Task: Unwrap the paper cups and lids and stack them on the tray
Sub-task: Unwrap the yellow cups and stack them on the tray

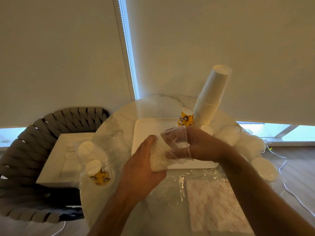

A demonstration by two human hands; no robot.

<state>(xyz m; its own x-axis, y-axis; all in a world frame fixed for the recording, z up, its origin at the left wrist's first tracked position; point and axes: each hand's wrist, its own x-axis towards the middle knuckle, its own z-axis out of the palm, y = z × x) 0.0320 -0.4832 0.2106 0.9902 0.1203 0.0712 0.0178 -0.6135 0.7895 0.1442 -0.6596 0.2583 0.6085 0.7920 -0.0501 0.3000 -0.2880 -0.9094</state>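
Fingers (pixel 154 142) of the left hand (pixel 143 160) curl round a short nested stack of white paper cups (pixel 159 155) held on its side above the near edge of the white square tray (pixel 144 133), while the right hand (pixel 202 143) pinches the clear plastic wrapper (pixel 177 142) bunched over the stack's open end. On the tray's far right corner a tall stack of white paper cups (pixel 211 97) leans rightward beside a small yellow printed paper cup (pixel 185 118), with round white lids (pixel 262 167) spread along the right edge of the round marble surface (pixel 119 123). Two more wrapped cups, one plain white (pixel 86 148) and one yellow printed (pixel 98 172), sit at the left edge, and crumpled clear plastic film (pixel 179 186) lies near the front.
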